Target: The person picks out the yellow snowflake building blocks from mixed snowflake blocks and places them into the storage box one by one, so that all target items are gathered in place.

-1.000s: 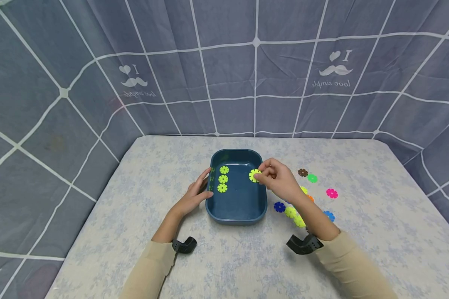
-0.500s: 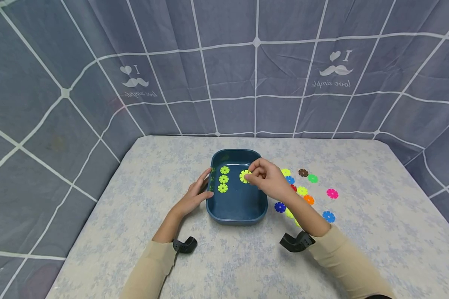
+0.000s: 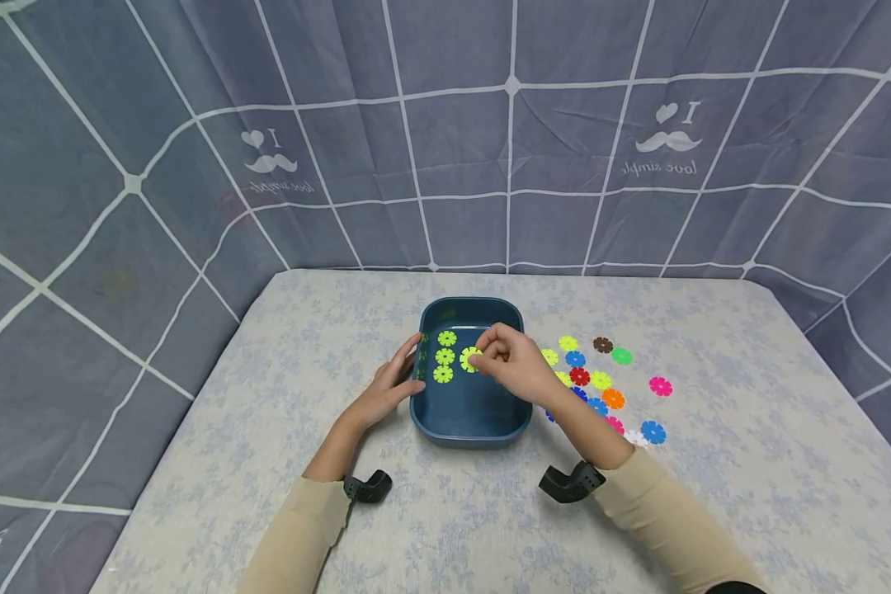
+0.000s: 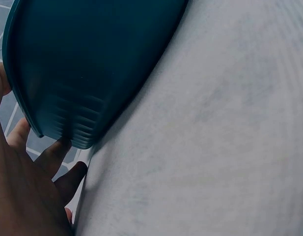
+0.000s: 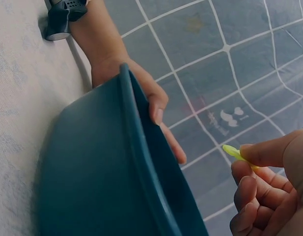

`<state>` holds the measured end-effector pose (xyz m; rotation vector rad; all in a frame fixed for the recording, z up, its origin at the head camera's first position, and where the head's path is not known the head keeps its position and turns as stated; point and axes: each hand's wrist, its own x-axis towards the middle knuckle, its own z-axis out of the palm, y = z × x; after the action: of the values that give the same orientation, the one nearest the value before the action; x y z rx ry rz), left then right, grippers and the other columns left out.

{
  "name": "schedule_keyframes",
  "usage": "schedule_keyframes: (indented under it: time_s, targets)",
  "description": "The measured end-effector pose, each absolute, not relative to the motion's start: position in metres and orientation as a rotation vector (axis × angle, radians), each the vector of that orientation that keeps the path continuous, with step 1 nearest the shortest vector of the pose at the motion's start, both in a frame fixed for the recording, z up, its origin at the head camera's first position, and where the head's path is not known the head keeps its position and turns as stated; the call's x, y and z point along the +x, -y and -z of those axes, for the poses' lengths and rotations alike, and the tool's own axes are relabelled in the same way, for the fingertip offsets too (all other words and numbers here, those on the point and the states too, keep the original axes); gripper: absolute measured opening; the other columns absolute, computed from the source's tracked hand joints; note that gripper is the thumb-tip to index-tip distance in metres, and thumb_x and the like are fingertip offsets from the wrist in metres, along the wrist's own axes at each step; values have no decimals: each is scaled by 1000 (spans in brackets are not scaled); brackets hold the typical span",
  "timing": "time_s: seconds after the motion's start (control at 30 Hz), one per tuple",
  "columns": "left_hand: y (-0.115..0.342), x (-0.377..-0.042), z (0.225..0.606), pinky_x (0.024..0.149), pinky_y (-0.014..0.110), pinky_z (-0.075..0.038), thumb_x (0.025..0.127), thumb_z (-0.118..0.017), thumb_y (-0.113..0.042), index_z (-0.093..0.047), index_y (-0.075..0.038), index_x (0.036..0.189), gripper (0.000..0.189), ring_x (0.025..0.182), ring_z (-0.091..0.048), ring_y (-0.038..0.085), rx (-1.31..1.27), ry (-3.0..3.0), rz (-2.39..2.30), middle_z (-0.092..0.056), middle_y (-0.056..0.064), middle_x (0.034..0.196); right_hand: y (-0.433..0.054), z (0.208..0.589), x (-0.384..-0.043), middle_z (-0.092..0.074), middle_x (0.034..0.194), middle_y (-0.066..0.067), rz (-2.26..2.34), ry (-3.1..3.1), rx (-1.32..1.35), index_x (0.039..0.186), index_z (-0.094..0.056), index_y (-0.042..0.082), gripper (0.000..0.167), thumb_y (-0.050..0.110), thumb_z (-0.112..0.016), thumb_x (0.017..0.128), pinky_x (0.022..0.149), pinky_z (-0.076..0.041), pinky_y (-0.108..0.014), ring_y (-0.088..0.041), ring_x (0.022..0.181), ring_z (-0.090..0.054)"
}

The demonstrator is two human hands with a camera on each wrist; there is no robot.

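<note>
A dark teal plastic tub point(image 3: 471, 422) stands on the table. My left hand point(image 3: 382, 394) holds its left side, thumb over the rim and several fingers against the outer wall point(image 4: 87, 59), as the left wrist view shows. Above the tub's inside, my right hand point(image 3: 516, 363) pinches a yellow-green notched plastic disc point(image 3: 469, 360) between thumb and forefinger; the right wrist view has this disc point(image 5: 233, 151) nearly edge-on, higher than the rim. Three like discs point(image 3: 445, 356) are in a column along the tub's left side.
Right of the tub lie several loose notched discs, among them a red one point(image 3: 579, 376), an orange one point(image 3: 613, 399), a brown one point(image 3: 603, 345), a green one point(image 3: 621, 356) and a pink one point(image 3: 661, 386). A grey checked curtain point(image 3: 460, 148) hangs behind the table point(image 3: 341, 305).
My right hand has moved left over the tub with the yellow-green disc, from near the right rim toward the column of three. The left hand has stayed on the rim.
</note>
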<state>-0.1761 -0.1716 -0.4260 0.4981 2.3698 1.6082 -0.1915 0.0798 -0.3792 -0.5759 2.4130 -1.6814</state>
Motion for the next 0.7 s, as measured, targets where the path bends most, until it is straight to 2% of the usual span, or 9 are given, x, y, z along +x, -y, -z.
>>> schedule_keyframes:
  time_s: [0.17,0.3,0.43,0.7]
  targets:
    - [172,-177,427,111,64,-11,98,-50,-11,-9,-9,158,73,146,-16,38,494,-2381,-1592,-21,21,157,-74,385,-193,-61,72,-5,1653,-2434,-603,100,-58,0,18,11,-68,91,55,-44,-26,-20,61,-52]
    - [174,-185,439,111,65,-13,97,-50,-12,-9,-11,158,74,146,-12,39,471,-2381,-1587,-21,20,157,-71,389,-194,-61,73,-4,1643,-2427,-603,100,-58,1,17,12,-68,91,57,-45,-27,-29,67,-56]
    - [177,-194,458,111,65,-10,97,-51,-15,-8,-17,159,75,147,-9,37,453,-2381,-1597,-20,16,159,-66,392,-195,-61,72,-6,1648,-2394,-609,100,-58,0,17,11,-68,92,56,-44,-27,-35,70,-57]
    - [178,-193,464,110,65,-4,97,-52,-25,-11,-27,159,74,147,-11,34,472,-2418,-1607,-23,12,159,-54,403,-201,-62,71,-6,1598,-2395,-689,102,-58,-3,20,12,-67,92,56,-43,-29,-19,61,-54]
